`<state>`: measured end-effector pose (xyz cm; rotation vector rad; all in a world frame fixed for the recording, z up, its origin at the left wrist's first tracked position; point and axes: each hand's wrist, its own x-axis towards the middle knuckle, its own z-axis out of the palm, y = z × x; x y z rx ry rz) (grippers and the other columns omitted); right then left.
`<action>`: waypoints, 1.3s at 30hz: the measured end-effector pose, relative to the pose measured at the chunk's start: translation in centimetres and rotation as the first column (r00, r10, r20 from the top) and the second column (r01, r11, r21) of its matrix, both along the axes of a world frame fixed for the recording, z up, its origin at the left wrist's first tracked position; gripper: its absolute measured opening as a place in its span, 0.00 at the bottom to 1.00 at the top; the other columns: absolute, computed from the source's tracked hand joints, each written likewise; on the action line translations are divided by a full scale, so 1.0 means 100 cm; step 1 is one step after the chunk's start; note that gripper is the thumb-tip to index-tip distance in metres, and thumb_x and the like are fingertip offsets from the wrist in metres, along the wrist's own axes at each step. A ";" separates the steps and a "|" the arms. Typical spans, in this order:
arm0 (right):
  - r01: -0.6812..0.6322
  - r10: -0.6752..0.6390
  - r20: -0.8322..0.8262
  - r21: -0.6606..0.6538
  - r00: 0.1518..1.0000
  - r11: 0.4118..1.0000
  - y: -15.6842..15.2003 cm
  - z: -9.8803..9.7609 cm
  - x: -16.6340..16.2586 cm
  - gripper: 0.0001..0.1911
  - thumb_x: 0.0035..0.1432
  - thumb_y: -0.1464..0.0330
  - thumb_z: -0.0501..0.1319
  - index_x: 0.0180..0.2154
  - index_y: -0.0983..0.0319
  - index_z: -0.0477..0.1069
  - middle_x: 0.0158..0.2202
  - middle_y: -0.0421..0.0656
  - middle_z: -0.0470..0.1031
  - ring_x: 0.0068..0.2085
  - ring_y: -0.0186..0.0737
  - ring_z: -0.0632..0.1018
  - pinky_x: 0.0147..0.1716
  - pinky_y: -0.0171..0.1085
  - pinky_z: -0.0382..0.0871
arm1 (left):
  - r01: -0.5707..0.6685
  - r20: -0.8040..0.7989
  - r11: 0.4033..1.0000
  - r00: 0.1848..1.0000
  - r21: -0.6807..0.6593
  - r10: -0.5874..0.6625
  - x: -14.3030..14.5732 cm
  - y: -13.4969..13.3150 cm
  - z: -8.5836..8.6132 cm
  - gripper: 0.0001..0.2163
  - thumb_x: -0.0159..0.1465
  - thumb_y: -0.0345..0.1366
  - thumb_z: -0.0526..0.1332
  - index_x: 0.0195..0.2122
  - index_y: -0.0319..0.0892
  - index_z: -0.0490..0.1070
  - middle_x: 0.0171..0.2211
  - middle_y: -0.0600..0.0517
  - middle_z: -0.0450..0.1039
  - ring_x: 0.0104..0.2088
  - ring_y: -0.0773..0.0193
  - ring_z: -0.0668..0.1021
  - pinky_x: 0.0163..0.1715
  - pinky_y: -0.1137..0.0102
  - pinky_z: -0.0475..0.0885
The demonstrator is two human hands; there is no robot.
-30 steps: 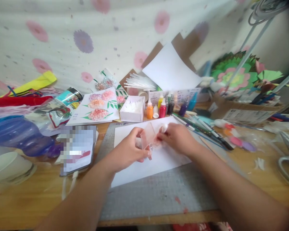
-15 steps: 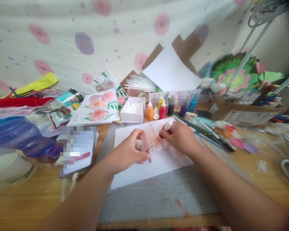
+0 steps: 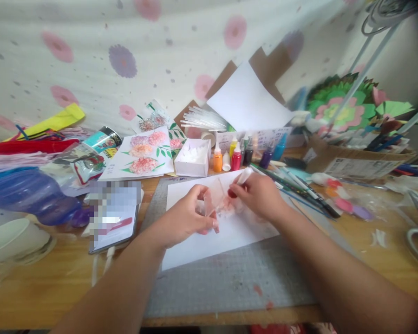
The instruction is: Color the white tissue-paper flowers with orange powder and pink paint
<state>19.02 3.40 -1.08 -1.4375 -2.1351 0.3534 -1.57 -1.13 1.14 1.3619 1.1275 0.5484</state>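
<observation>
The fingers of the left hand curl around a clear, tilted piece. Those of the right hand pinch a white stick-like tool, its pale end poking up above them. Between both sets of fingers, a blurred pinkish patch marks the white paper beneath them. Beyond the fingers stand a white box and small bottles; left of them, a phone rests on the desk.
</observation>
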 end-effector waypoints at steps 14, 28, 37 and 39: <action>-0.180 0.156 -0.218 -0.094 0.963 0.979 -0.002 0.009 -0.002 0.09 0.60 0.66 0.61 0.30 0.60 0.77 0.31 0.42 0.82 0.32 0.38 0.79 0.33 0.35 0.67 | -0.178 0.237 0.977 0.960 0.119 0.146 -0.001 0.009 -0.012 0.26 0.54 0.33 0.72 0.51 0.48 0.64 0.50 0.52 0.73 0.40 0.64 0.80 0.41 0.67 0.71; -0.089 0.086 -0.054 -0.064 0.995 0.994 -0.003 0.012 0.001 0.10 0.61 0.65 0.60 0.31 0.60 0.77 0.33 0.45 0.80 0.34 0.40 0.76 0.32 0.36 0.61 | -0.229 0.249 0.960 0.951 0.162 0.185 -0.005 0.010 -0.011 0.26 0.52 0.34 0.73 0.52 0.48 0.68 0.54 0.48 0.74 0.43 0.57 0.81 0.43 0.64 0.74; -0.005 0.006 0.017 -0.075 1.000 0.997 0.000 0.008 0.012 0.12 0.62 0.64 0.60 0.28 0.62 0.75 0.32 0.45 0.79 0.34 0.39 0.77 0.35 0.38 0.67 | -0.499 0.268 0.808 0.863 0.313 0.429 -0.006 0.011 -0.006 0.26 0.53 0.33 0.71 0.52 0.50 0.67 0.57 0.52 0.70 0.42 0.62 0.79 0.40 0.66 0.74; 0.026 -0.022 0.034 -0.094 0.999 0.995 0.001 0.008 0.014 0.12 0.65 0.64 0.57 0.33 0.64 0.75 0.34 0.43 0.79 0.35 0.38 0.78 0.37 0.39 0.70 | -0.544 0.317 0.779 0.833 0.312 0.454 -0.005 0.012 -0.006 0.25 0.53 0.32 0.71 0.51 0.48 0.67 0.54 0.52 0.72 0.43 0.62 0.79 0.43 0.65 0.73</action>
